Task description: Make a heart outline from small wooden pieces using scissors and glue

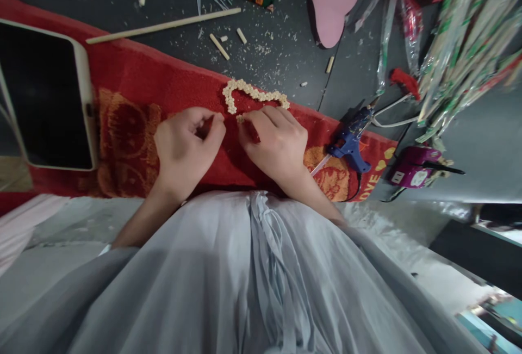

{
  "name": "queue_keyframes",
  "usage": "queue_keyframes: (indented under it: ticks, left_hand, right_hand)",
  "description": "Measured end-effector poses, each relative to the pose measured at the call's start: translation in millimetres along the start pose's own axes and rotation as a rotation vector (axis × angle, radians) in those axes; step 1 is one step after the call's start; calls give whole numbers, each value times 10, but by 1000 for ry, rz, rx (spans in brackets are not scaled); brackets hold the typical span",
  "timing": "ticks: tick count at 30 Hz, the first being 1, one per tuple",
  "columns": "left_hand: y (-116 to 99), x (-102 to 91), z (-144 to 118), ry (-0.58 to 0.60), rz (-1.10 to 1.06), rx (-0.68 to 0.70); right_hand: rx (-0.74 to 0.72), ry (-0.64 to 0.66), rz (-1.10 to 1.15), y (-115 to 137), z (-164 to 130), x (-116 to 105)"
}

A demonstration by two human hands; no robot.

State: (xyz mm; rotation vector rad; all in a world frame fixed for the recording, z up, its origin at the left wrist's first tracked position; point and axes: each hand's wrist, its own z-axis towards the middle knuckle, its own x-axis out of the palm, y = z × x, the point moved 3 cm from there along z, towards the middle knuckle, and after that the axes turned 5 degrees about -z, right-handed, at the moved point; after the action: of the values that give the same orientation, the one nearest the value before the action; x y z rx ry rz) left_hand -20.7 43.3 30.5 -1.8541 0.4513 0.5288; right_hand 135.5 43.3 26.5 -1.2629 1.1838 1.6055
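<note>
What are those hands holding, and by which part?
The right hand appears to pinch a cream, knobbly beaded strand near one end. The left hand is pinched too, but whether it holds anything cannot be told.

A dark grey bench [359, 60] spans the upper part of the view, crossed by a thin straight seam right of its middle, with a soft, paler sheen toward its right side. Below its near edge lies a pale grey floor [387, 240], patchily shiny. Farther right are a flat dark panel [481, 260] and a turquoise surface [475, 328], both indistinct.
</note>
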Motion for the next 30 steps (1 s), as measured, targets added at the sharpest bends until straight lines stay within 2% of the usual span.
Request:
queue_keyframes:
  ticks: [3,8,15,25,30]
  left_hand:
    - [10,-28,121,-69,81,59]
    - [-85,-8,289,-11,146,106]
    - [-187,4,377,68,232,95]
    - [-122,1,420,118,129,113]
    - [-120,-1,424,94,101,158]
  right_hand:
    - [11,31,-9,15,27,9]
    - [16,58,-26,23,53,7]
    - [24,118,-19,28,83,3]
    - [61,189,21,31,112,35]
    - [65,204,19,31,122,36]
